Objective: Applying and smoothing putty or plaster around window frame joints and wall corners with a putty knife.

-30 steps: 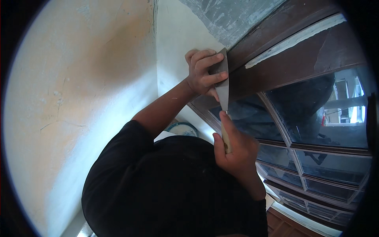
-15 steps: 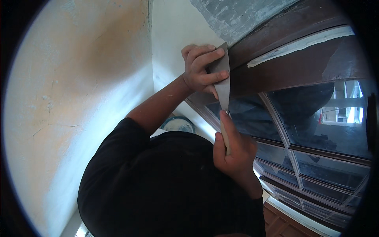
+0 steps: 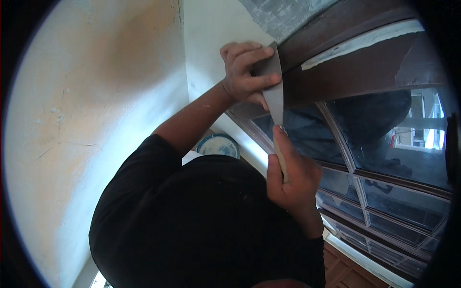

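A putty knife with a wide, tapering metal blade [image 3: 274, 98] and a pale handle [image 3: 280, 161] is held with its broad end up, against the wall beside the dark wooden frame. My right hand [image 3: 298, 180] is closed around the handle, thumb and forefinger along it near the blade. My left hand [image 3: 245, 72] is on the broad part of the blade, with two fingertips pressed on its face and the other fingers curled toward the white wall [image 3: 209, 53]. Whatever lies behind the blade is hidden.
The dark wooden frame [image 3: 345, 81] and glass panes [image 3: 384, 139] run along my right, with a whitish strip [image 3: 360, 45] on the wood. A grey patch [image 3: 283, 17] marks the wall above. A peach-stained wall [image 3: 96, 96] stands left. Below is a round tub [image 3: 221, 145] holding pale material.
The view has shifted slightly. The handle and my right hand have moved a little to the right, tilting the putty knife. My left hand stays on the blade.
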A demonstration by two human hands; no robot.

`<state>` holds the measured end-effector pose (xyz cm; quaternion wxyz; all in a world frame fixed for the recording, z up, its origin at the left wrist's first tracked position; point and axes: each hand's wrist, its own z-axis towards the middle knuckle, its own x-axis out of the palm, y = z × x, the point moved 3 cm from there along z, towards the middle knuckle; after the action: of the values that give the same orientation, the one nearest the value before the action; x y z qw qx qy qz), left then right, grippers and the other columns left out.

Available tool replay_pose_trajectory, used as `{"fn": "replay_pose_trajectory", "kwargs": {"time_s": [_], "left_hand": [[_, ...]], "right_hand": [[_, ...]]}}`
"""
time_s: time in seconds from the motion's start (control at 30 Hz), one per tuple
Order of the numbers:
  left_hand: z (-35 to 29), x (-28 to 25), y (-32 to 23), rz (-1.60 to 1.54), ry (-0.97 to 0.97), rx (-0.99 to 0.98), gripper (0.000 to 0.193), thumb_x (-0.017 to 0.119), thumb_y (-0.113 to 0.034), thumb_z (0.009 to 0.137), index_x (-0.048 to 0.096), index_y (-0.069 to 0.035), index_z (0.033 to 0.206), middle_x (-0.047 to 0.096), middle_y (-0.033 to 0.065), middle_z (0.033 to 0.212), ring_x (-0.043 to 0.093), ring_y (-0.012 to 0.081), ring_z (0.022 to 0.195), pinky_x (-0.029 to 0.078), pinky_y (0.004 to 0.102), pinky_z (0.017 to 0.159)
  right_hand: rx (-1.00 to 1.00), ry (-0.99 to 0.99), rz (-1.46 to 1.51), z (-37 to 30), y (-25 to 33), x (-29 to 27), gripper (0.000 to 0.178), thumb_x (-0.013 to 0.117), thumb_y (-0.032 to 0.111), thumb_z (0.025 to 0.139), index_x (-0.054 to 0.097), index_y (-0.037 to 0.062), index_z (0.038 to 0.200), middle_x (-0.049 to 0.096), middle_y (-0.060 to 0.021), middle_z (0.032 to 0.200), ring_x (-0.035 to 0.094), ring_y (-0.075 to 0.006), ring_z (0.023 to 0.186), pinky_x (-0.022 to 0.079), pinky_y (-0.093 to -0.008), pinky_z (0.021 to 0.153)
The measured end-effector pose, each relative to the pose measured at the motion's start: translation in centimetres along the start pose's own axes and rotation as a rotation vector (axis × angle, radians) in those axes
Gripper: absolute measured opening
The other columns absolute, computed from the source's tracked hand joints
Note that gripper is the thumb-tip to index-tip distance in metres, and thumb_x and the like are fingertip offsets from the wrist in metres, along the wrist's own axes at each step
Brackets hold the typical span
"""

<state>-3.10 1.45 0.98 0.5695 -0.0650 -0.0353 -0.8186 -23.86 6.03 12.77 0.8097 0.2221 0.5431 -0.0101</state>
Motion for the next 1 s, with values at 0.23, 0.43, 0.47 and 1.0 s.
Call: {"fn": "replay_pose_trajectory", "kwargs": {"time_s": [0.23,0.43,0.47,1.0], "left_hand": [[0.0,0.2,-0.2,-0.003,-0.024,-0.006,0.058,0.044,-0.077,0.082,0.061,-0.034,0.116,0.057,0.0109,0.127,0.054,0.0286,0.107,0.031,0.0438,0.086],[-0.3,0.2,-0.1,0.019,-0.012,0.018,0.058,0.043,-0.076,0.084,0.061,-0.031,0.116,0.057,0.0118,0.127,0.054,0.0285,0.107,0.032,0.0445,0.086],[-0.2,0.2,-0.2,0.018,-0.016,0.015,0.058,0.043,-0.076,0.084,0.061,-0.031,0.116,0.057,0.0118,0.127,0.054,0.0285,0.107,0.032,0.0445,0.086],[-0.1,0.4,0.2,0.016,-0.073,-0.064,0.049,0.035,-0.069,0.092,0.06,-0.034,0.118,0.058,0.0116,0.128,0.055,0.0277,0.106,0.033,0.0425,0.089]], "right_hand": [[0.08,0.058,0.018,0.0,0.1,-0.8,0.045,0.061,0.006,0.083,0.059,0.0006,0.127,0.07,-0.0213,0.088,0.069,-0.0278,0.063,0.053,-0.0336,0.06],[0.04,0.083,-0.052,0.2,0.6,-1.1,0.045,0.061,0.006,0.083,0.059,0.0006,0.128,0.07,-0.0208,0.091,0.068,-0.0288,0.061,0.053,-0.0347,0.06],[0.041,0.085,-0.056,0.2,0.7,-1.1,0.045,0.061,0.006,0.083,0.059,0.0006,0.128,0.07,-0.0208,0.091,0.068,-0.0288,0.061,0.053,-0.0347,0.06],[0.064,0.078,0.004,0.8,1.1,-1.3,0.045,0.061,0.007,0.084,0.058,0.0005,0.129,0.07,-0.0215,0.089,0.069,-0.0278,0.062,0.053,-0.0334,0.06]]}}
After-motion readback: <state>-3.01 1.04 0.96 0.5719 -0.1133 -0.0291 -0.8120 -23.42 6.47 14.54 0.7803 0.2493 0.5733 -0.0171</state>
